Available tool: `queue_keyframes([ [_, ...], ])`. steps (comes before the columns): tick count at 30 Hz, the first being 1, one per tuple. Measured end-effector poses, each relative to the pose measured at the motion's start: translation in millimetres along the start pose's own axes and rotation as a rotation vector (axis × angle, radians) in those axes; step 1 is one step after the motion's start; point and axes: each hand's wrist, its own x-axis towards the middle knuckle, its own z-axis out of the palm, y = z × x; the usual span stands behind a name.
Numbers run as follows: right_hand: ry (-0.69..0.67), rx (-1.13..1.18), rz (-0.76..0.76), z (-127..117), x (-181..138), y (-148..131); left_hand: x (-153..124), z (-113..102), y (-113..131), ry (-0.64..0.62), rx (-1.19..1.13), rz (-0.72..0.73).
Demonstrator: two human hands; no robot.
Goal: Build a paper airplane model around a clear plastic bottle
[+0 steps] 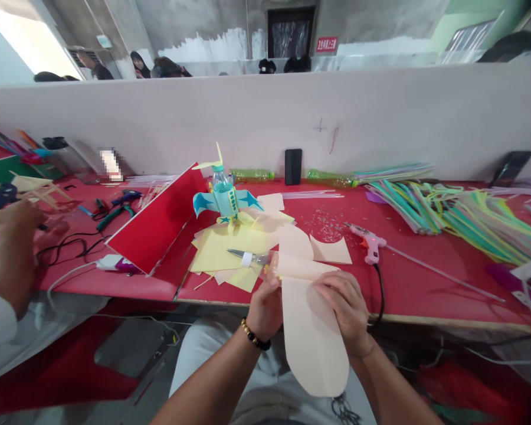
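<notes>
Your left hand (265, 310) is closed around a clear plastic bottle (260, 261), low at centre frame; your right hand (341, 313) curls peach paper (312, 339) over it. The paper feels light and floppy: hold the rolled part, where the bottle stiffens it.

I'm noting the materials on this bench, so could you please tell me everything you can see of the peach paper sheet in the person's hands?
The peach paper sheet looks smooth and matte, with a long rounded end hanging below the bench edge. Its upper part curls around a clear plastic bottle. A rounded lobe rises behind it, though I cannot tell whether that is the same piece. The left hand and right hand grip the sheet above pale yellow paper sheets.
</notes>
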Motion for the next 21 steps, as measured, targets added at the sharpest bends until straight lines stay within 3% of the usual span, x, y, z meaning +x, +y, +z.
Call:
queue_keyframes([
  [7, -0.009, -0.042, -0.045, 2.1, 3.7, 1.1, -1.1, 1.6, 1.7, -0.036, 0.066, 0.009],
  [14, -0.033, -0.081, -0.07, 2.3, 4.1, 3.6, 0.9, 5.7, 10.4, 0.109, 0.125, -0.019],
  [21, -0.02, -0.051, -0.082, 1.0, 10.1, 2.2, 3.2, 4.7, 9.6, 0.212, 0.14, 0.072],
])
